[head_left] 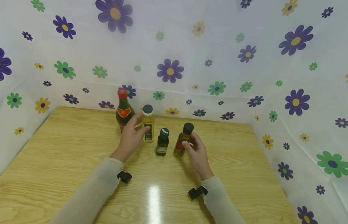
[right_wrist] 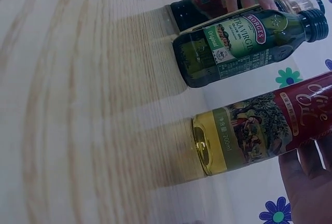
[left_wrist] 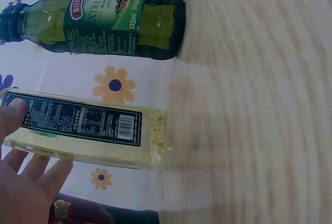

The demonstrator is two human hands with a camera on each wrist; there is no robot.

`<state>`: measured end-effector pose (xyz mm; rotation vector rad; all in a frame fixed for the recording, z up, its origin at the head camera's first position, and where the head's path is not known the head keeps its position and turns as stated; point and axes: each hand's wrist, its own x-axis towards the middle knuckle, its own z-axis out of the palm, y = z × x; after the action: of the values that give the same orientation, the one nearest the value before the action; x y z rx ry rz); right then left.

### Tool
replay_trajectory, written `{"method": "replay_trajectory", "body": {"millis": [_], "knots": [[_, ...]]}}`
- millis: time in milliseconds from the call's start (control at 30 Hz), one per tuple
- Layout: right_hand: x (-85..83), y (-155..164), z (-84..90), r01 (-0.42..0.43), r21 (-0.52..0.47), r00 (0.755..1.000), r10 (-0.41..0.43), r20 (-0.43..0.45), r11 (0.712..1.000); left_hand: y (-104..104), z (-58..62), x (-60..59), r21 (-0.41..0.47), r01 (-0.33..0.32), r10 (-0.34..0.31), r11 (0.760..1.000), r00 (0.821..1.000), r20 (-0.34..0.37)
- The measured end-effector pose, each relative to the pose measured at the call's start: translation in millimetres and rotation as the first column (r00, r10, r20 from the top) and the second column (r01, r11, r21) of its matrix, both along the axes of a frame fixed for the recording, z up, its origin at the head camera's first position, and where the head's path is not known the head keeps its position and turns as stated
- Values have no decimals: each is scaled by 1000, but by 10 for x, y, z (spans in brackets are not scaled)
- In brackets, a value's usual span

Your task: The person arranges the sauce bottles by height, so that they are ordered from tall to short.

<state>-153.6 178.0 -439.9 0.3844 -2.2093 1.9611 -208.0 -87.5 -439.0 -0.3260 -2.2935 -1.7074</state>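
Observation:
Four bottles stand near the back of the wooden table. My left hand grips a pale yellow oil bottle with a black cap; the thumb lies on its black label and the fingers reach behind it. A red-labelled olive oil bottle leans to the right with my right hand curled round it, and its base is down on the wood. Between them a small green olive oil bottle stands untouched. Behind my left hand is a dark bottle with a red cap.
White sheeting printed with flowers walls the table on the left, back and right. A black wrist-camera clip sits on the left sleeve and another clip on the right. Bare wood stretches towards the near edge.

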Motion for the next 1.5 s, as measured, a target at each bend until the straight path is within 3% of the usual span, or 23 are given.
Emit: {"method": "replay_trajectory", "body": {"millis": [300,833,1267,1500], "knots": [[48,-36,63,-9,-2,1000,9,0,1000,-22,-67,-20,-18,-20,20,1000,1000,2],[45,-44,84,-13,-2,1000,13,-27,1000,-34,11,-69,-70,32,-33,997,999,-18],[57,-31,76,1,13,1000,0,-10,1000,-8,-74,-90,-60,51,-50,997,999,18],[51,-29,64,5,8,1000,-5,-10,1000,14,-112,-92,-64,25,-26,998,1000,-18]]}}
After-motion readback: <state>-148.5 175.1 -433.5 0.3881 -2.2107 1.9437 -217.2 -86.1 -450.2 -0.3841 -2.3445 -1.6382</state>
